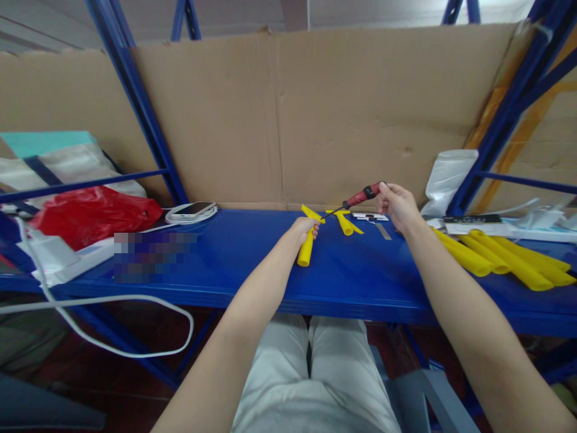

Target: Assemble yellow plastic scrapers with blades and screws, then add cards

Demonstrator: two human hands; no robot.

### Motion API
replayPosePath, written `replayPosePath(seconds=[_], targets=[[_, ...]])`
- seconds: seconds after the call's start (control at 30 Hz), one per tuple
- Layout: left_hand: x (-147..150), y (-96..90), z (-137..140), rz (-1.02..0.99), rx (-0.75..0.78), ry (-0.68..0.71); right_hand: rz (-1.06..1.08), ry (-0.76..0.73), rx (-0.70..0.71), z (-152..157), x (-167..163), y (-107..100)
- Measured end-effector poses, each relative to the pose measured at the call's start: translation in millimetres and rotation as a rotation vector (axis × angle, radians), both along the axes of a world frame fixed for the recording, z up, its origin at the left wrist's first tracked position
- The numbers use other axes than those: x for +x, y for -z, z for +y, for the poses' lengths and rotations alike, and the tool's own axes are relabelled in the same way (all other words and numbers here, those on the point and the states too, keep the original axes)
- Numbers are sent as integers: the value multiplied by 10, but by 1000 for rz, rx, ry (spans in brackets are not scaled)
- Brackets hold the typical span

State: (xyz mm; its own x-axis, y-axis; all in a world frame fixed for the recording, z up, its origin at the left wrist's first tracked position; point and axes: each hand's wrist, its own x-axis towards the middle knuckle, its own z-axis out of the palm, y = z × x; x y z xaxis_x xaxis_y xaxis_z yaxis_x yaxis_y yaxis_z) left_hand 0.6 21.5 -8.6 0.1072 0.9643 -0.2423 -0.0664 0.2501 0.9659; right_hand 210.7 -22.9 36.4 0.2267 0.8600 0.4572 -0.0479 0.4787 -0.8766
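Screwdriver (358, 198): slanting over the blue desk (252, 258), shaft running down toward the left hand (307, 227); tip contact unclear
Right hand (397, 205): grip pinching the handle's end
Left hand: grip wrapping around a yellow tube (305, 251)
Other yellow tubes (514, 263): lying at right

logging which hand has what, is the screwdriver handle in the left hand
No, the right hand holds the screwdriver by its handle, while the left hand grips a yellow tube.

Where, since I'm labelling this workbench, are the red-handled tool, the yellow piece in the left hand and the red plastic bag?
Red-handled tool (358, 197): head view, on its handle.
Yellow piece (305, 250): head view, lower part, below the left hand (305, 228).
Red plastic bag (95, 214): head view, crumpled middle.
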Motion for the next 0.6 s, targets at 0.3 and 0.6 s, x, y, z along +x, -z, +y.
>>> replayPosePath(seconds=[0.3,0.6], targets=[[7,2,-3,-1,25,-5,66,81,-43,90,51,50],[13,-1,-23,25,37,-16,96,-74,-83,18,46,-19]])
